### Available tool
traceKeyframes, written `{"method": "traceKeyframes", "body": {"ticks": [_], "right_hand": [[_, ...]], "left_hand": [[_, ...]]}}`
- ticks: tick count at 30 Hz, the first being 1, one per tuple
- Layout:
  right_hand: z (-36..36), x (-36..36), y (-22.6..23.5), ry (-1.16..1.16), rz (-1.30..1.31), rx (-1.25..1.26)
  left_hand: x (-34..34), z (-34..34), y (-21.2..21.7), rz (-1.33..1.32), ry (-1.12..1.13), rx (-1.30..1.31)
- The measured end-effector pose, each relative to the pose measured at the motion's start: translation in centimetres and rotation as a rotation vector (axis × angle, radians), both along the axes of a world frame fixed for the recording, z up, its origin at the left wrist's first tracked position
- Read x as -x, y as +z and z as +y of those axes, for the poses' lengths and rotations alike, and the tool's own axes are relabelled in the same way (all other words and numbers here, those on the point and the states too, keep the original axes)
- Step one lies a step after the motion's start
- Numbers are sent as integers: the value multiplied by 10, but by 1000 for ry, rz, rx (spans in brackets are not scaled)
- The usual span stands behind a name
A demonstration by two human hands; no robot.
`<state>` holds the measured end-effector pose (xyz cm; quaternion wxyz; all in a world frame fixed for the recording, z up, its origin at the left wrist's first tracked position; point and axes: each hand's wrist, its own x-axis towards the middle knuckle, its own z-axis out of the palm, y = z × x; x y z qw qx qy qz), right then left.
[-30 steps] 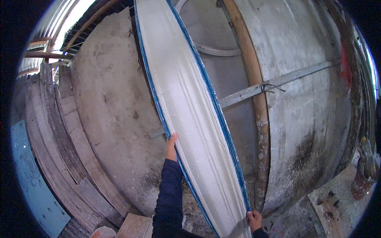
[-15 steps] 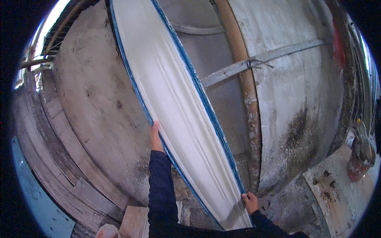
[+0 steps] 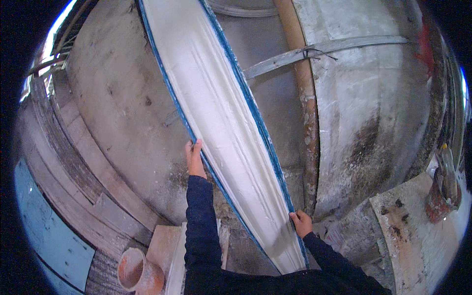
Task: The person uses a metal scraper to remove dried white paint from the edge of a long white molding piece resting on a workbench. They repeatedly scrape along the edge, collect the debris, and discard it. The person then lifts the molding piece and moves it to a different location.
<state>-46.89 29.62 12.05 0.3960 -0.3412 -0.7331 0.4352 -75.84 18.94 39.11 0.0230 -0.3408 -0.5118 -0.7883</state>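
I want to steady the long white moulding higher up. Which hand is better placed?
Probably the left hand: it grips the white moulding's blue edge higher up, while the right hand holds near the bottom end.

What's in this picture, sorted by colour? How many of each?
White, blue-edged: 1, the long moulding, held by left hand and right hand.
Rusty brown: 1, the upright pipe.
Orange: 1, the short tube.
Grey: 1, the crossbar.
Total: 4.

The long moulding [image 3: 221,128] looks like matt white plaster, smoothly ribbed, with chipped blue-painted edges, against a rough, stained cement wall [image 3: 118,118].
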Motion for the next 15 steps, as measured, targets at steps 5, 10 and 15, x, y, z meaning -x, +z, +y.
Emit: {"method": "traceKeyframes", "body": {"ticks": [5, 10, 15], "right_hand": [[10, 2, -9, 20, -68, -37], [10, 0, -5, 21, -154, -98], [7, -4, 5, 48, -149, -95]], "left_hand": [[-33, -15, -17, -105, -20, 42], [-41, -23, -39, -96, -16, 146], [-55, -24, -44, -107, -40, 119]]}}
